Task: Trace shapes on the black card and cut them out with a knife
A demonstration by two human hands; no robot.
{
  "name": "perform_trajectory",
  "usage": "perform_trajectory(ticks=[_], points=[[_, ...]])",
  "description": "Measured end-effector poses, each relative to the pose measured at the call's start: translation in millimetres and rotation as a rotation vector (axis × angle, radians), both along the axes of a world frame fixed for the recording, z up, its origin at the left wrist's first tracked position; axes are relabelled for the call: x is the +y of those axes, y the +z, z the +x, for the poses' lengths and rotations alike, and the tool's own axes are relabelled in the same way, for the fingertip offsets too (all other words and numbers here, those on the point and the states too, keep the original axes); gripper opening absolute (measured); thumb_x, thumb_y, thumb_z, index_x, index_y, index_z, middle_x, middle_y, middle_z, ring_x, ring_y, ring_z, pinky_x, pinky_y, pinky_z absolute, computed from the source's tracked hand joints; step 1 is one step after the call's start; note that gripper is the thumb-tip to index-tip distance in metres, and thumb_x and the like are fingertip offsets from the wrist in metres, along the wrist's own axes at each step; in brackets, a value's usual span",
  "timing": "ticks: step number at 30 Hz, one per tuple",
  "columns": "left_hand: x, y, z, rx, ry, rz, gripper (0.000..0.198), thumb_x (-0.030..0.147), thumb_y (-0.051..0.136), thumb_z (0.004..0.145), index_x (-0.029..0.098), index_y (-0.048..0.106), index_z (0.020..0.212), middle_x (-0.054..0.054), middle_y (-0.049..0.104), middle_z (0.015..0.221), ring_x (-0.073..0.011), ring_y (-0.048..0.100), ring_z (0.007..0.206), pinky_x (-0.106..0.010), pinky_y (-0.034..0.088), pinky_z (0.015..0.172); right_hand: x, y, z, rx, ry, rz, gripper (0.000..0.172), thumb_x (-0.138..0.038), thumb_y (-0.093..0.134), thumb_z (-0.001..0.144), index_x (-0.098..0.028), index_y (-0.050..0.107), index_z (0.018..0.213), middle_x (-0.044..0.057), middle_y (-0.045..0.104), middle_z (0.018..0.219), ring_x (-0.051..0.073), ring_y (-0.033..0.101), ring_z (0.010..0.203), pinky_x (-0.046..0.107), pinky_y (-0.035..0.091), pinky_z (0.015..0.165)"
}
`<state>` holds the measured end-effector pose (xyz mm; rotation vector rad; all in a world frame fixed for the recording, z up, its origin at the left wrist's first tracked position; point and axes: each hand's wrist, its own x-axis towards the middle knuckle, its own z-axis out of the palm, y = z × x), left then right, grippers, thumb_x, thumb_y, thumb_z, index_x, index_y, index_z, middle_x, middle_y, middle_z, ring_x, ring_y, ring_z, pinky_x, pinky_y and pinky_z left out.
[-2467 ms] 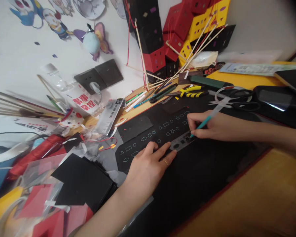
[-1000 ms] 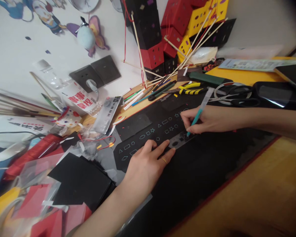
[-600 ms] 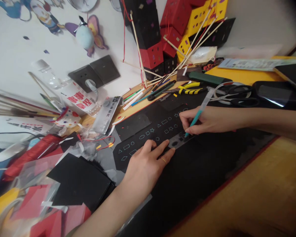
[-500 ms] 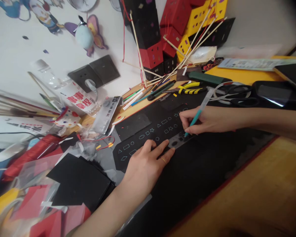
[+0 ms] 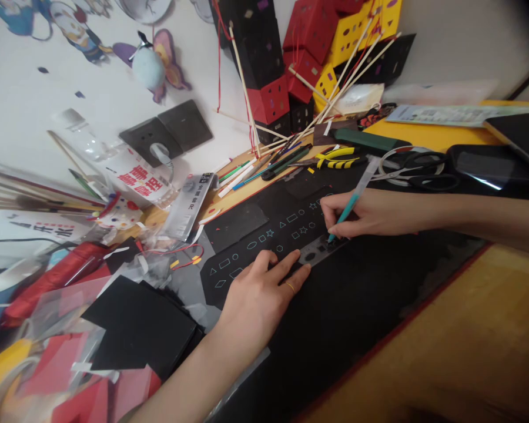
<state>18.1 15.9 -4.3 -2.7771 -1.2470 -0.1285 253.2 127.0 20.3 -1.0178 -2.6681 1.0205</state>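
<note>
A clear stencil ruler with cut-out shapes lies over a strip of black card. Light-blue outlines of triangles, rectangles, stars and ovals run in rows on the card. My left hand rests palm down, fingers spread, its fingertips pressing the ruler's left end; a ring is on one finger. Pinched in my right hand is a teal pen, its tip in one of the ruler's cut-outs. Part of the card is hidden under my hands. All this lies on a black mat.
Behind my hands lie yellow-black pliers, scissors, a green cutter and several pens. Left are black card squares, red paper pieces and a water bottle. Decorated paper boxes with sticks stand at the back.
The whole view has shifted slightly. My left hand stays on the ruler, and my right hand keeps the pen at nearly the same spot.
</note>
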Motion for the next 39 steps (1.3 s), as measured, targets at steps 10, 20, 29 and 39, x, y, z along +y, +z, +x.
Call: perform_trajectory(ticks=[10,20,29,39], points=[[0,0.9,0,-0.016,-0.006,-0.007,0.04,0.013,0.044,0.088,0.025,0.05,0.126,-0.001,0.049,0.132,-0.0195,0.042,0.095,-0.029,0.053,0.071,-3,3.1,-2,0.03,-0.025,0.018,0.007,-0.026,0.052,0.077,-0.02,0.05,0.074,-0.004,0.054,0.066,0.01,0.047,0.059,0.023,0.032,0.053],[1,-2.4,-1,-0.027,-0.037,0.049,0.035,0.018,0.04,0.091,0.023,0.052,0.123,-0.002,0.051,0.129,-0.0181,0.044,0.094,-0.028,0.052,0.074,-21,-16.2,19,0.422,-0.378,-0.01,0.02,-0.036,0.042,0.089,-0.019,0.051,0.085,0.0,0.06,0.071,0.012,0.057,0.06,0.026,0.044,0.058],[-12,3.7,0,-0.084,-0.172,0.147,0.034,0.017,0.035,0.091,0.02,0.059,0.115,-0.004,0.058,0.121,-0.0198,0.05,0.094,-0.031,0.053,0.071,-50,-35.0,42,0.271,-0.309,0.333,0.028,-0.034,0.06,0.078,-0.023,0.056,0.103,0.006,0.063,0.102,0.022,0.06,0.094,0.035,0.048,0.081],[-16,2.6,2,-0.093,-0.206,0.17,0.031,0.017,0.038,0.089,0.018,0.061,0.11,-0.005,0.062,0.115,-0.0209,0.056,0.089,-0.033,0.054,0.068,-66,-31.1,39,0.355,-0.192,0.389,0.03,-0.024,0.063,0.074,-0.026,0.06,0.104,0.005,0.065,0.097,0.021,0.062,0.093,0.032,0.051,0.078]])
